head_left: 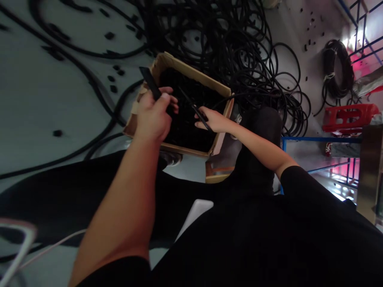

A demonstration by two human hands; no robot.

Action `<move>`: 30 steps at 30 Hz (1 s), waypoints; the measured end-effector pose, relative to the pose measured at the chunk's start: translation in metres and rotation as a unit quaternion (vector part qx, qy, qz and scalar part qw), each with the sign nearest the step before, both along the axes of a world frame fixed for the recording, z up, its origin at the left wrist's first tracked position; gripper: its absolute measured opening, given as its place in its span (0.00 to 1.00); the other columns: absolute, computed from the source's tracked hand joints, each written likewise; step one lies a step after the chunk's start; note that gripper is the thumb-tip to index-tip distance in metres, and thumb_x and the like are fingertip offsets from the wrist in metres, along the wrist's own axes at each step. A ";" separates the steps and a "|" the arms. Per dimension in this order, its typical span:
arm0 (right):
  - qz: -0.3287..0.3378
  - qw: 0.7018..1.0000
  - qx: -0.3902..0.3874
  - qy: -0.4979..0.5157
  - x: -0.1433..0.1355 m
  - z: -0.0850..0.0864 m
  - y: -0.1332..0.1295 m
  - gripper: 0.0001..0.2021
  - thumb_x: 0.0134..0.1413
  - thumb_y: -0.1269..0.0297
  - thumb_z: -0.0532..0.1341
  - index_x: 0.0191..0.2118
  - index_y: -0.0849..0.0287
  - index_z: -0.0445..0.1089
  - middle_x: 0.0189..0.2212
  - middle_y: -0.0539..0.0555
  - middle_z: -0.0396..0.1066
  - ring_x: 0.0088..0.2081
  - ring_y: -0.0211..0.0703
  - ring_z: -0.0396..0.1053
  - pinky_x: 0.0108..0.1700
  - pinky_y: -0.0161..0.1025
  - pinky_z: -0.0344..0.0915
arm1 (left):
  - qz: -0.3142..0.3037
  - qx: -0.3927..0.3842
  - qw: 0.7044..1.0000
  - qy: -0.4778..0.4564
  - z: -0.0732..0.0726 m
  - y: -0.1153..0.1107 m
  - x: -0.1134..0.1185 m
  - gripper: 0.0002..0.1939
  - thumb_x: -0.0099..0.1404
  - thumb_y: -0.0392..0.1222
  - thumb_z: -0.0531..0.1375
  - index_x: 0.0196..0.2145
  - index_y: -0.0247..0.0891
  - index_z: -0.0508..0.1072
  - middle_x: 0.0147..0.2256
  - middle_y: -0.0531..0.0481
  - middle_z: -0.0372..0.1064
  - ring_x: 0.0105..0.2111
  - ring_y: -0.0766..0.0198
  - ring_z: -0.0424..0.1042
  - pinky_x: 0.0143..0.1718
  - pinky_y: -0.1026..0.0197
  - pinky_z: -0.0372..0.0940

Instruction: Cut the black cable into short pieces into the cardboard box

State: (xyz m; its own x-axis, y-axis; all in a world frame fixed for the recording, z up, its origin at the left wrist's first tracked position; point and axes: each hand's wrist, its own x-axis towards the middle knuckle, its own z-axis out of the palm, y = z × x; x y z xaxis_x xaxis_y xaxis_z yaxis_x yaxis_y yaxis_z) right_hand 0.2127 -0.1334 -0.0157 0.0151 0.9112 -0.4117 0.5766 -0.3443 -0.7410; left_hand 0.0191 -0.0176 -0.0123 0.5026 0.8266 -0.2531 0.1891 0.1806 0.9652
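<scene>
Floor: grey floor (pixel 44 103) fills the left of the frame, dim light, with short black offcuts scattered across it.
Lap: dark clothing covers the lower frame; a white cable (pixel 44 249) runs across the lower left corner.
Left hand: left hand (pixel 154 115), centre left, is closed around a flat black strip (pixel 151 83) that sticks up and left past the thumb.
Right hand: right hand (pixel 214 120), centre, grips a thin black tool (pixel 199 113), possibly a cutter; the blur leaves it unclear.
Box: cardboard box (pixel 191 71) sits under both hands at centre, full of dark pieces, one flap hanging at its lower right.
Hose pile: tangled black hose (pixel 239 48) lies beyond the box at top centre, with loops trailing to the upper left.
Far right: a coiled black bundle (pixel 336 71) lies near a red crate (pixel 350 115) and blue metal frame (pixel 317 139).
</scene>
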 end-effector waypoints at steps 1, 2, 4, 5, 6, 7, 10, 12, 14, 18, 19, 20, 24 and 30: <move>-0.006 1.000 -0.003 0.005 0.003 0.001 -0.002 0.14 0.71 0.61 0.74 0.52 0.54 0.69 0.53 0.59 0.84 0.53 0.54 0.81 0.60 0.48 0.78 | 0.000 0.012 1.000 0.006 0.003 0.000 -0.002 0.36 0.76 0.82 0.63 0.62 0.52 0.74 0.41 0.53 0.81 0.45 0.53 0.77 0.46 0.49 0.75; -0.012 1.000 -0.010 0.006 0.005 0.003 -0.004 0.15 0.70 0.62 0.73 0.53 0.54 0.69 0.53 0.59 0.84 0.53 0.55 0.81 0.61 0.49 0.79 | -0.005 0.025 1.000 0.019 0.006 -0.001 -0.005 0.35 0.79 0.81 0.59 0.64 0.52 0.74 0.40 0.53 0.80 0.45 0.53 0.77 0.46 0.48 0.75; -0.013 1.000 -0.025 -0.008 0.010 0.008 -0.009 0.16 0.68 0.61 0.74 0.53 0.54 0.69 0.54 0.59 0.83 0.54 0.57 0.81 0.63 0.53 0.79 | -0.019 0.052 0.997 0.062 0.007 -0.004 -0.009 0.35 0.83 0.80 0.57 0.66 0.51 0.74 0.37 0.53 0.78 0.41 0.53 0.77 0.46 0.47 0.76; -0.009 0.999 -0.030 -0.023 0.011 0.010 -0.012 0.17 0.67 0.60 0.74 0.53 0.54 0.69 0.54 0.60 0.82 0.55 0.58 0.81 0.64 0.54 0.79 | -0.028 0.067 0.993 0.088 0.006 -0.006 -0.011 0.35 0.84 0.80 0.57 0.67 0.49 0.75 0.37 0.52 0.76 0.38 0.54 0.77 0.46 0.47 0.76; -0.002 0.999 -0.036 -0.040 0.012 0.012 -0.014 0.17 0.67 0.58 0.75 0.53 0.55 0.70 0.55 0.61 0.82 0.56 0.60 0.80 0.64 0.55 0.78 | -0.039 0.081 0.990 0.112 0.005 -0.008 -0.012 0.36 0.84 0.79 0.56 0.67 0.47 0.75 0.37 0.51 0.75 0.38 0.54 0.77 0.46 0.46 0.77; 0.005 0.998 -0.042 -0.057 0.012 0.014 -0.016 0.18 0.67 0.57 0.75 0.53 0.56 0.71 0.56 0.62 0.82 0.57 0.61 0.80 0.65 0.56 0.77 | -0.045 0.093 0.986 0.131 0.003 -0.009 -0.013 0.37 0.86 0.79 0.55 0.68 0.46 0.76 0.39 0.49 0.76 0.38 0.52 0.78 0.47 0.45 0.78; 0.010 0.995 -0.053 -0.084 0.012 0.018 -0.020 0.21 0.69 0.53 0.75 0.57 0.59 0.74 0.60 0.66 0.82 0.61 0.64 0.81 0.67 0.56 0.75 | -0.043 0.100 0.983 0.150 0.000 -0.013 -0.011 0.36 0.89 0.74 0.51 0.71 0.43 0.75 0.46 0.40 0.81 0.45 0.45 0.84 0.53 0.43 0.81; 0.002 0.995 -0.053 -0.083 0.012 0.021 -0.021 0.22 0.71 0.53 0.75 0.61 0.61 0.75 0.61 0.67 0.83 0.62 0.64 0.81 0.68 0.55 0.75 | -0.055 0.102 0.981 0.155 0.002 -0.012 -0.008 0.34 0.91 0.70 0.52 0.73 0.43 0.76 0.51 0.36 0.84 0.52 0.43 0.86 0.60 0.43 0.81; -0.015 0.996 -0.052 -0.075 0.015 0.024 -0.021 0.24 0.72 0.53 0.75 0.64 0.62 0.76 0.61 0.67 0.83 0.61 0.63 0.82 0.67 0.54 0.75 | -0.087 0.120 0.975 0.164 0.005 -0.009 -0.004 0.33 0.90 0.67 0.55 0.75 0.43 0.77 0.57 0.34 0.86 0.61 0.41 0.86 0.68 0.42 0.79; -0.057 0.995 -0.070 -0.039 0.022 0.025 -0.020 0.30 0.68 0.46 0.79 0.63 0.61 0.75 0.57 0.64 0.84 0.56 0.61 0.83 0.64 0.55 0.78 | -0.138 0.151 0.964 0.172 0.009 -0.005 0.001 0.34 0.89 0.65 0.57 0.79 0.43 0.77 0.71 0.32 0.83 0.76 0.38 0.78 0.81 0.40 0.71; -0.063 0.995 -0.076 -0.021 0.023 0.023 -0.020 0.32 0.67 0.43 0.80 0.62 0.60 0.75 0.55 0.64 0.84 0.55 0.60 0.83 0.64 0.55 0.78 | -0.146 0.152 0.962 0.171 0.009 -0.006 0.001 0.34 0.89 0.64 0.57 0.80 0.43 0.76 0.72 0.32 0.82 0.77 0.39 0.76 0.82 0.40 0.69; -0.067 0.995 -0.080 0.000 0.025 0.020 -0.021 0.33 0.66 0.39 0.80 0.60 0.60 0.75 0.55 0.63 0.84 0.55 0.60 0.82 0.63 0.55 0.78 | -0.154 0.150 0.961 0.172 0.008 -0.007 0.000 0.34 0.90 0.63 0.57 0.80 0.43 0.76 0.72 0.32 0.82 0.78 0.39 0.76 0.83 0.40 0.68; -0.080 0.991 -0.083 0.064 0.027 0.010 -0.023 0.36 0.65 0.29 0.79 0.55 0.58 0.74 0.54 0.63 0.83 0.56 0.59 0.81 0.64 0.55 0.79 | -0.175 0.113 0.958 0.199 0.008 -0.008 -0.006 0.28 0.89 0.57 0.59 0.76 0.42 0.77 0.61 0.34 0.87 0.68 0.39 0.83 0.75 0.41 0.75; -0.069 0.988 -0.088 0.103 0.029 0.016 -0.028 0.37 0.66 0.22 0.76 0.45 0.56 0.73 0.39 0.53 0.75 0.44 0.48 0.75 0.48 0.43 0.74 | -0.231 0.102 0.947 0.198 0.017 -0.003 -0.008 0.14 0.84 0.54 0.65 0.59 0.46 0.82 0.49 0.40 0.88 0.57 0.39 0.86 0.62 0.46 0.78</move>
